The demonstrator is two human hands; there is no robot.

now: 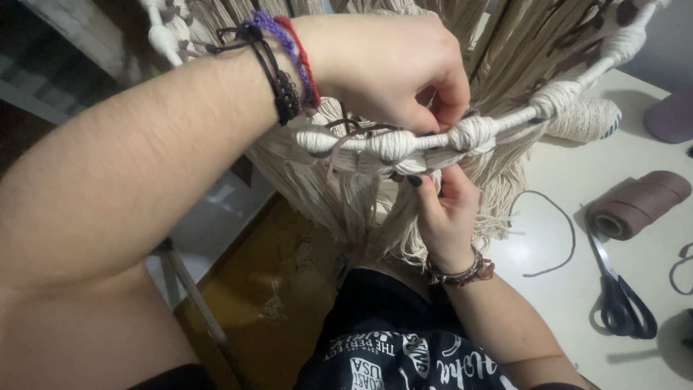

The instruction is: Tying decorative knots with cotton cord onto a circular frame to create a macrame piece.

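A home craft corner, by the look of it: a white table (621,339) on the right holds scissors (619,289), a spool (637,205) of brown cord and loose cord scraps (552,235), while a cream macrame hanging (404,144) with long fringe fills the far middle; below, on the near left, a worn yellowish floor (278,289) and a metal leg (189,289)

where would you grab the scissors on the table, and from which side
Take the scissors by the black handle loops, which lie at the near end toward the person; the blades point away, toward the brown spool of cord. Come from above and the near side. They lie flat on the white table, apart from the spool, so the loops look free to pinch.
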